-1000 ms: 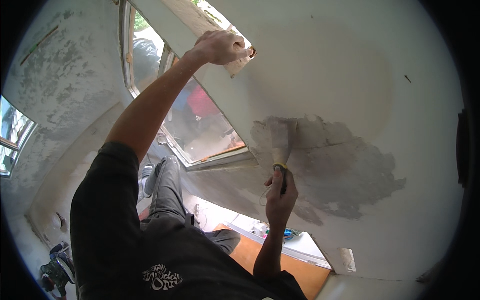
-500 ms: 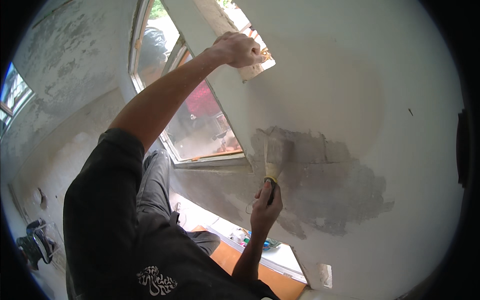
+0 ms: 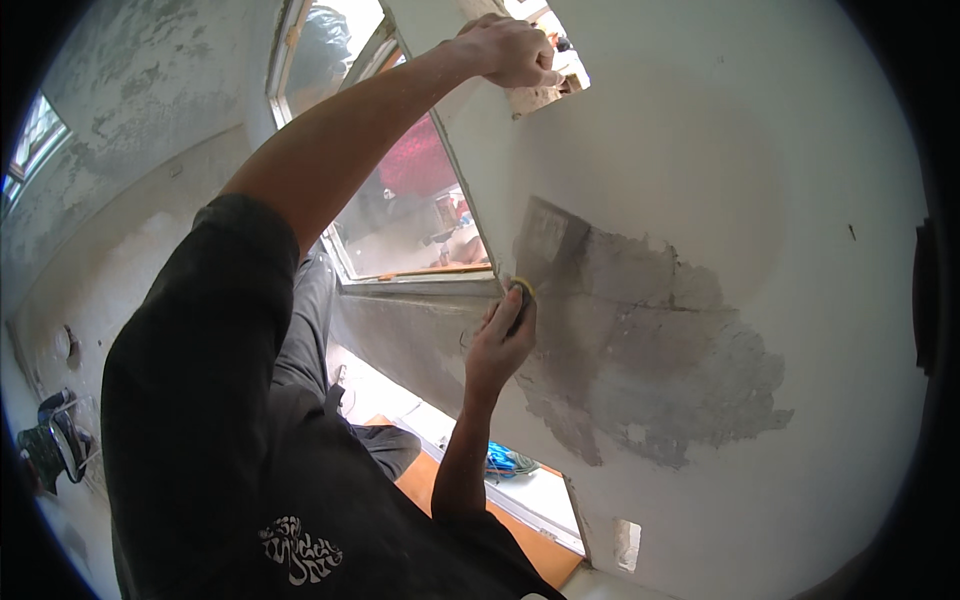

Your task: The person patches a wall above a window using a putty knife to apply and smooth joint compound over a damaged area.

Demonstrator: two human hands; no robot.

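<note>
In the fingers (image 3: 492, 320) of the right hand (image 3: 498, 352), clamped by the dark handle: one putty knife (image 3: 549, 238). Thumb position: along the handle, just beside the yellow collar. Blade position: beyond the fingertips, directed away from the wrist, tilted, over the upper-left margin of one gray patch (image 3: 690, 370) on the white wall (image 3: 800, 500). Contact of blade with wall: cannot tell for certain. For the left hand (image 3: 512, 50): raised, well apart from the putty knife, at the lower corner of one opening (image 3: 528, 102) in the wall, with fingers curled inward; grip on the edge: cannot tell. Count of hands: two. Count of putty knives: one. To the left of the blade: one large window pane (image 3: 375, 235). Toward the bottom: one small rectangular recess (image 3: 627, 545), one blue bundle (image 3: 505, 460), one orange-brown panel (image 3: 555, 575). At far left: one dark device (image 3: 62, 440), type unclear, and one small window (image 3: 40, 135).
</note>
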